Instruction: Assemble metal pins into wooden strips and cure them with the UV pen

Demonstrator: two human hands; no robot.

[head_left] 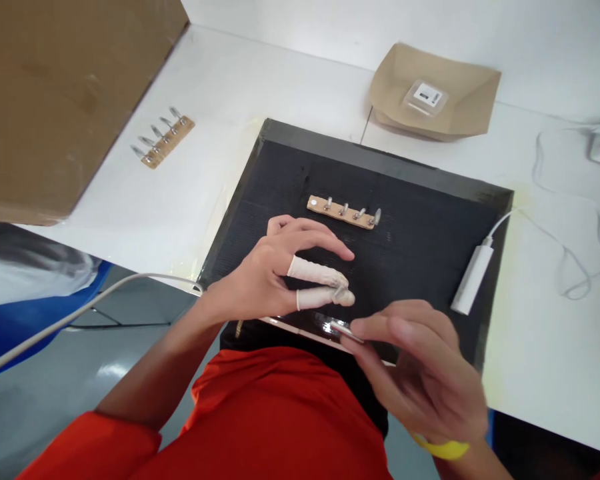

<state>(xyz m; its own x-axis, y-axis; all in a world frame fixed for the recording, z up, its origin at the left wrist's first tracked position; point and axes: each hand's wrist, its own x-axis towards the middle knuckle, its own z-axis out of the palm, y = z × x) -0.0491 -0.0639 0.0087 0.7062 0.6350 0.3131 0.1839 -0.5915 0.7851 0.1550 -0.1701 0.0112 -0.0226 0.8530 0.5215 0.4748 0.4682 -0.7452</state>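
My left hand (290,270) is over the black mat (410,247), with pale finger cots on the thumb and index finger. Those two fingertips pinch a small shiny, clear-looking piece (340,291), too small to name. Closer to my body, my right hand (420,360) grips a thin flat silvery strip (347,330) between thumb and fingers; its far end points toward my left hand. Beyond my left hand a cardboard strip (336,210) lies on the mat, carrying several small shiny pieces that stick up and a white dot at its left end.
A second cardboard strip (167,141) with several upright pieces lies left of the mat, near a large cardboard box (70,87). At the back right, a brown paper tray (390,80) holds a clear plastic case (427,97). A white corded bar (473,279) rests on the mat's right side.
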